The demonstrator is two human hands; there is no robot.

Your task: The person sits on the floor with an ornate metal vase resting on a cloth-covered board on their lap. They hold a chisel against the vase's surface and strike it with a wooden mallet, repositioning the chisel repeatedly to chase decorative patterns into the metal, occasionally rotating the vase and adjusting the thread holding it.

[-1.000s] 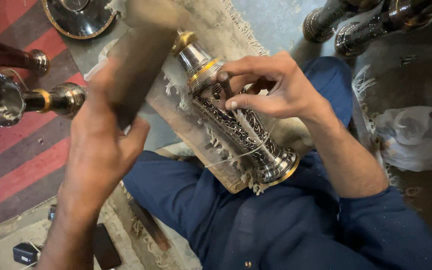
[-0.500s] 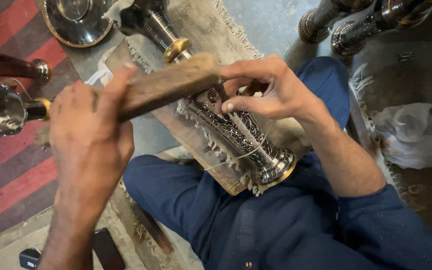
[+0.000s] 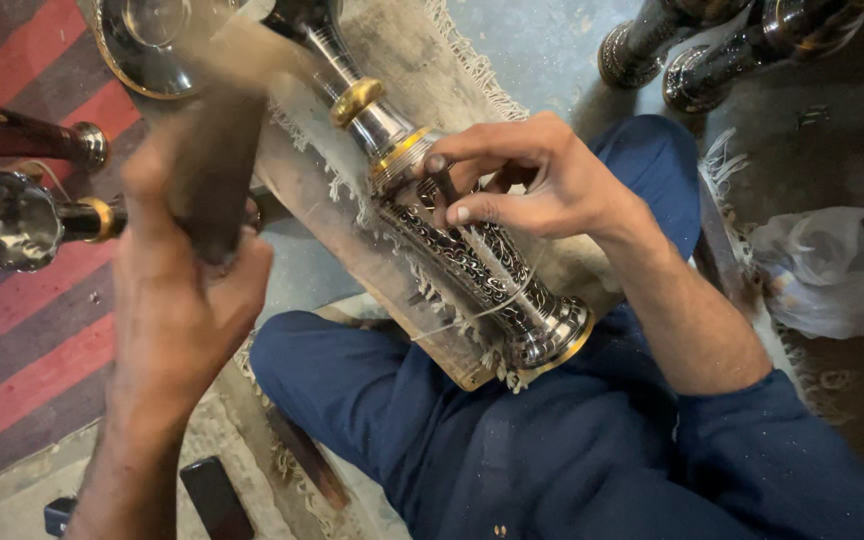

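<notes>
Under right hand (image 3: 542,185) lies engraved vase (image 3: 472,265).

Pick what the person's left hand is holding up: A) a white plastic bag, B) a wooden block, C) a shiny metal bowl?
B: the left hand grips a dark wooden block, raised beside the engraved metal vase that the right hand steadies.
</notes>
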